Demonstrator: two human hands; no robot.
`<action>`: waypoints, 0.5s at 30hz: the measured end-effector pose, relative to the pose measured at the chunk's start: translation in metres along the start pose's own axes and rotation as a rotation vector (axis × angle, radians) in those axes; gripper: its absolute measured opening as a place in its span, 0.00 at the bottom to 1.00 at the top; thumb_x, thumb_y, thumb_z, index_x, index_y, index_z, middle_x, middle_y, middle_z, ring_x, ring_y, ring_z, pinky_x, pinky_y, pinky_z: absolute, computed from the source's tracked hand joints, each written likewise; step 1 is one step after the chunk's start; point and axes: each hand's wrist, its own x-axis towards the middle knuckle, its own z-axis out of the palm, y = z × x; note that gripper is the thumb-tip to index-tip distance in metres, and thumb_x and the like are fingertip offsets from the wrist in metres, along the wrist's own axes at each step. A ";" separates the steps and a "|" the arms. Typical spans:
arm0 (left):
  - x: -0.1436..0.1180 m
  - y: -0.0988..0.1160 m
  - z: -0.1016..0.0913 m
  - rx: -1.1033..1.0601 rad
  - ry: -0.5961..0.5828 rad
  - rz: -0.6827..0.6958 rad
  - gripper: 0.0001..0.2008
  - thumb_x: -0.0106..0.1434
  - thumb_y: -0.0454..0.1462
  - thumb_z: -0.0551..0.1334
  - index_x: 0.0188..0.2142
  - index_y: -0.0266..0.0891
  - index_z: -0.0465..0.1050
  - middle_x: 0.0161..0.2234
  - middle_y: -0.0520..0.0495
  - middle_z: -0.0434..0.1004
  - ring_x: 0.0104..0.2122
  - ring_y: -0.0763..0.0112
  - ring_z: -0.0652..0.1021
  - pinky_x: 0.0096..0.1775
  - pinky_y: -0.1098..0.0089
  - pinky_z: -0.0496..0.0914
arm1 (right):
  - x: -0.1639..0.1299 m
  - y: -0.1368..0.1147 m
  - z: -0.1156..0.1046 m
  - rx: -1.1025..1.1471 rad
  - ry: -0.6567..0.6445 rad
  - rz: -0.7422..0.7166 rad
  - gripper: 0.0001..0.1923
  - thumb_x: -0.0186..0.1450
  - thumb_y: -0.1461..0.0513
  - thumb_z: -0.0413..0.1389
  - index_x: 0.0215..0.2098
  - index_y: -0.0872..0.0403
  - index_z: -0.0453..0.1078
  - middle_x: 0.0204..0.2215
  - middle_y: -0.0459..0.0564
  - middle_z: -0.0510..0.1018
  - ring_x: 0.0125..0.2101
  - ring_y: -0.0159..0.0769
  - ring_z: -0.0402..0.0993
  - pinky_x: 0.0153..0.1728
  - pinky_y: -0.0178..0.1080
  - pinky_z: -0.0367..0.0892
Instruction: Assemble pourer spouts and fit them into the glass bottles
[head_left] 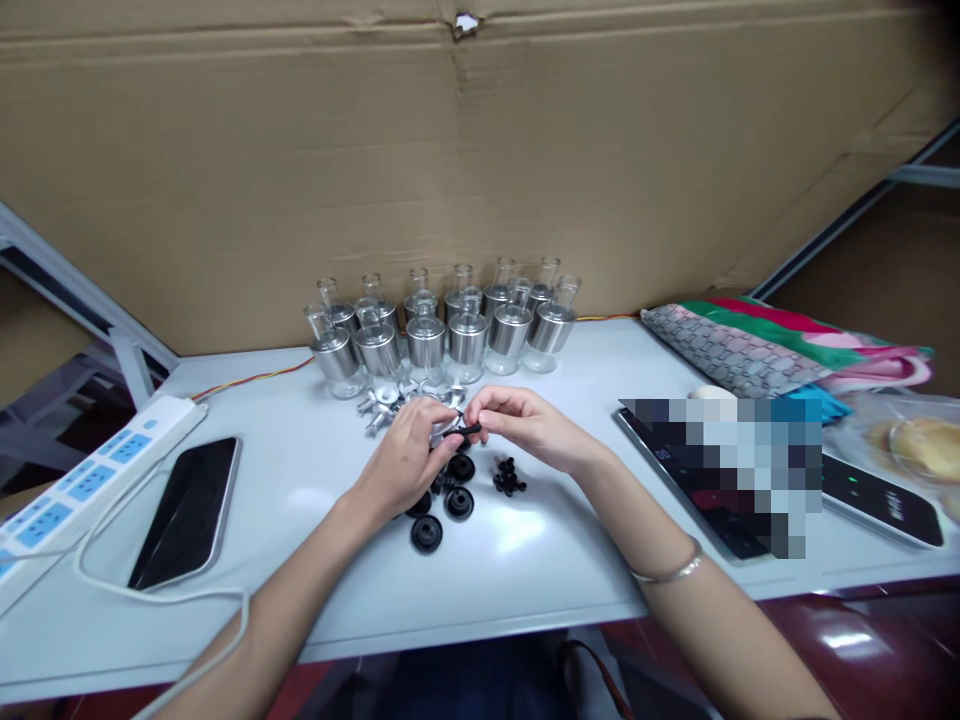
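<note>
My left hand (409, 445) is closed around a black round lid (463, 431), held edge-on above the table, with a bit of silver metal showing beside it. The fingers of my right hand (514, 415) are pinched together at the lid's right edge; what lies between them is too small to make out. Below my hands lie several loose black round lids (426, 534). A small heap of little black caps (509, 477) sits just right of them. Behind my left hand are several silver metal pieces (384, 397), partly covered by the hand.
Two rows of glass bottles with metal sleeves (426, 342) stand by the cardboard wall (450, 150). At left lie a phone (187, 510), a power strip (94, 480) and a white cable (165, 597). At right are a dark-screened device (675, 480), another phone (885, 500) and a colourful bag (780, 345).
</note>
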 end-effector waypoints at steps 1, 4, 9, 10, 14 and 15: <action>0.000 0.000 0.000 0.007 0.000 0.003 0.07 0.71 0.38 0.50 0.46 0.39 0.58 0.37 0.46 0.69 0.37 0.68 0.72 0.40 0.67 0.69 | 0.000 0.000 0.000 0.003 -0.007 0.010 0.11 0.60 0.54 0.61 0.32 0.55 0.72 0.24 0.43 0.74 0.28 0.28 0.69 0.34 0.34 0.61; 0.000 0.000 0.000 0.022 0.003 0.000 0.06 0.71 0.38 0.50 0.46 0.39 0.58 0.37 0.46 0.69 0.37 0.68 0.72 0.39 0.67 0.69 | -0.001 -0.002 0.001 0.005 -0.014 0.035 0.12 0.60 0.54 0.61 0.33 0.55 0.71 0.23 0.42 0.74 0.28 0.28 0.69 0.34 0.35 0.61; -0.001 -0.001 0.001 0.062 0.015 0.014 0.06 0.70 0.37 0.51 0.45 0.39 0.59 0.37 0.45 0.69 0.37 0.67 0.72 0.38 0.67 0.69 | 0.000 -0.003 0.004 -0.032 0.052 0.036 0.13 0.55 0.55 0.65 0.31 0.54 0.71 0.23 0.42 0.74 0.26 0.28 0.69 0.32 0.35 0.64; -0.001 -0.002 0.001 0.070 0.012 0.022 0.06 0.70 0.36 0.52 0.45 0.39 0.59 0.37 0.45 0.70 0.37 0.67 0.72 0.38 0.67 0.69 | 0.001 -0.002 0.005 -0.036 0.071 0.032 0.13 0.53 0.56 0.66 0.30 0.55 0.71 0.23 0.42 0.74 0.26 0.28 0.69 0.31 0.34 0.64; -0.003 -0.005 0.002 0.103 0.011 0.012 0.06 0.69 0.37 0.52 0.45 0.39 0.60 0.37 0.45 0.70 0.37 0.66 0.72 0.38 0.66 0.69 | 0.004 0.001 0.008 -0.030 0.147 0.013 0.14 0.52 0.57 0.67 0.31 0.55 0.71 0.23 0.41 0.73 0.25 0.26 0.68 0.30 0.33 0.63; -0.003 -0.005 0.002 0.108 0.016 0.000 0.07 0.69 0.37 0.53 0.45 0.39 0.60 0.38 0.45 0.70 0.37 0.66 0.72 0.38 0.65 0.69 | 0.005 0.002 0.008 -0.025 0.167 0.010 0.14 0.51 0.57 0.67 0.31 0.55 0.70 0.23 0.41 0.73 0.25 0.26 0.68 0.30 0.33 0.63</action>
